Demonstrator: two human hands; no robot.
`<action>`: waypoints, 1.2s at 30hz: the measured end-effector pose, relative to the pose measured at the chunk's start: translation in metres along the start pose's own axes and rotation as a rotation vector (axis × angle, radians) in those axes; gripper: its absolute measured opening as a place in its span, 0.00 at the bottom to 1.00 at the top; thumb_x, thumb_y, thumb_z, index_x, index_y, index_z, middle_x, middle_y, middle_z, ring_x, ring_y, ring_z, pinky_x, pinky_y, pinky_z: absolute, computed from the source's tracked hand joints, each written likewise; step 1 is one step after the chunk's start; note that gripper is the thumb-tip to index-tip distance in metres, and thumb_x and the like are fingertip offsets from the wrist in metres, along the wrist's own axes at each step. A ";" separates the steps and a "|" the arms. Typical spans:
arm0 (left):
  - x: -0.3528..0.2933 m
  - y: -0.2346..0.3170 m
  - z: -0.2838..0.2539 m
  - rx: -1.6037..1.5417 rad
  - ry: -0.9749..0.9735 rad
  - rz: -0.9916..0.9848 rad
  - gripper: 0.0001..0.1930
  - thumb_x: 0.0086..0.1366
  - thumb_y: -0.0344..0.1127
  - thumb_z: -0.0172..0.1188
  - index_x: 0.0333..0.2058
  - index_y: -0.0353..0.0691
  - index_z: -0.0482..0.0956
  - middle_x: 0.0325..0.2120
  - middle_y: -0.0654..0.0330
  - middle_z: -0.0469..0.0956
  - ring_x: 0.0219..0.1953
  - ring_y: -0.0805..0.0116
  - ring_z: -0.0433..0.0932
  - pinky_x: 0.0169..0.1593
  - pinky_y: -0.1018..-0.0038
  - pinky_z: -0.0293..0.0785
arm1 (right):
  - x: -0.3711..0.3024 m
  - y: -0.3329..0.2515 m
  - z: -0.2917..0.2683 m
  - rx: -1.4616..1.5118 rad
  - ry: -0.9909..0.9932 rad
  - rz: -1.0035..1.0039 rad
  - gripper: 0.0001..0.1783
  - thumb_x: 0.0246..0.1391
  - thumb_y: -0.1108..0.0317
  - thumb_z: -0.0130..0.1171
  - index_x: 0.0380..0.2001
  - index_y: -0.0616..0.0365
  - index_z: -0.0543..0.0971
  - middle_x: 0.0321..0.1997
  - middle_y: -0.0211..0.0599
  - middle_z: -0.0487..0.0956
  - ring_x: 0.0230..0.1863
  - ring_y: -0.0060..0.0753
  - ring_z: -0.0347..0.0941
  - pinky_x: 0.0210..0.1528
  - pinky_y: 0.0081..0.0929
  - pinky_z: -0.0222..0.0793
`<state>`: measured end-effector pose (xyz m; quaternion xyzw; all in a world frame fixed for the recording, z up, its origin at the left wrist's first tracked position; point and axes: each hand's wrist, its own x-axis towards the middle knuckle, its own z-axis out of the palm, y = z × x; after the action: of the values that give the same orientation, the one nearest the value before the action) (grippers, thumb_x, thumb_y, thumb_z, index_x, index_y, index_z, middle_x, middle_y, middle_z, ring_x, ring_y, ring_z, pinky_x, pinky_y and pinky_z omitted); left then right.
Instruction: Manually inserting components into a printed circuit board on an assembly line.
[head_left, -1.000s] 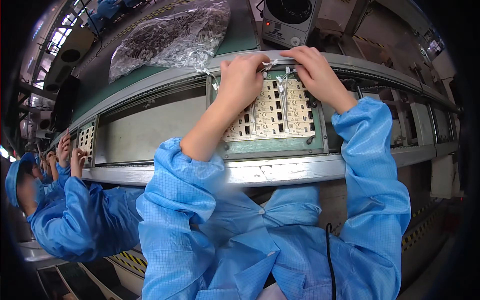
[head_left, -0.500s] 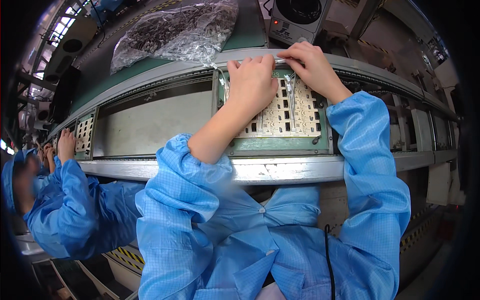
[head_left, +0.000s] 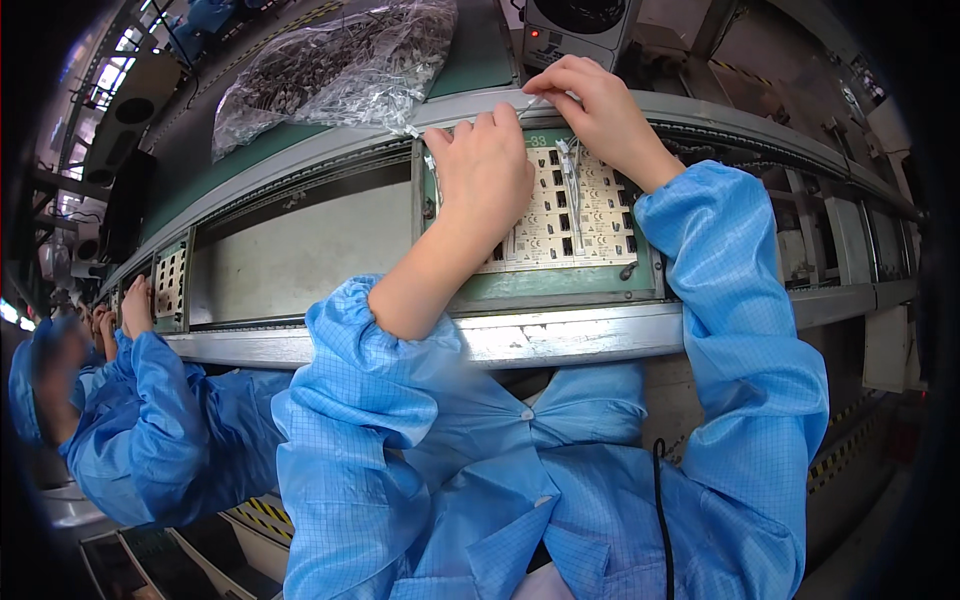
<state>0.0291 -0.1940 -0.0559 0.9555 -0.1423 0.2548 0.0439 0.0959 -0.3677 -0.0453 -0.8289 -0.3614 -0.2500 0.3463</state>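
Over the upper part of a cream circuit board panel (head_left: 590, 225), my left hand (head_left: 482, 170) is closed, its fingers curled round thin cables. A white cable end (head_left: 412, 131) sticks out beside its thumb side. My right hand (head_left: 595, 110) is higher and to the right, pinching a thin cable (head_left: 530, 105) that spans the small gap between both hands. More thin white cables (head_left: 572, 185) lie across the panel, which carries rows of black connectors. The panel sits in a green carrier frame (head_left: 560, 288); my left hand and forearm hide its left part.
Metal conveyor rails (head_left: 540, 336) run left to right around the carrier. Beyond lies a clear plastic bag (head_left: 335, 75) full of cables, beside a grey machine (head_left: 575, 35) with a red light. At left a co-worker's hand (head_left: 136, 305) touches another board panel (head_left: 171, 283).
Both hands appear slightly higher and further left, as does the whole scene. The right hand has drawn a little away from the left, and the cable between them shows more.
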 end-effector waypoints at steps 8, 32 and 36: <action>-0.001 0.006 -0.008 -0.039 -0.034 -0.008 0.12 0.52 0.26 0.59 0.37 0.37 0.73 0.31 0.54 0.81 0.35 0.55 0.80 0.44 0.52 0.60 | 0.007 -0.001 0.004 0.028 0.007 0.020 0.10 0.59 0.73 0.57 0.42 0.59 0.83 0.41 0.39 0.80 0.45 0.42 0.77 0.48 0.33 0.73; 0.014 -0.005 -0.007 -0.557 -0.242 -0.230 0.22 0.53 0.34 0.64 0.48 0.43 0.73 0.34 0.60 0.82 0.42 0.60 0.81 0.52 0.59 0.57 | 0.001 0.012 -0.004 0.095 -0.121 0.144 0.10 0.61 0.73 0.55 0.42 0.59 0.83 0.40 0.38 0.79 0.43 0.36 0.77 0.46 0.29 0.72; 0.012 -0.009 -0.002 -0.625 -0.158 -0.206 0.21 0.54 0.31 0.63 0.48 0.42 0.72 0.32 0.60 0.82 0.42 0.59 0.81 0.52 0.58 0.58 | 0.002 0.013 -0.007 0.200 -0.169 0.250 0.10 0.63 0.69 0.56 0.43 0.57 0.84 0.39 0.39 0.82 0.40 0.36 0.78 0.46 0.30 0.73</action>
<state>0.0405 -0.1882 -0.0482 0.9218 -0.1193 0.1183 0.3493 0.1057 -0.3783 -0.0449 -0.8469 -0.3064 -0.0971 0.4237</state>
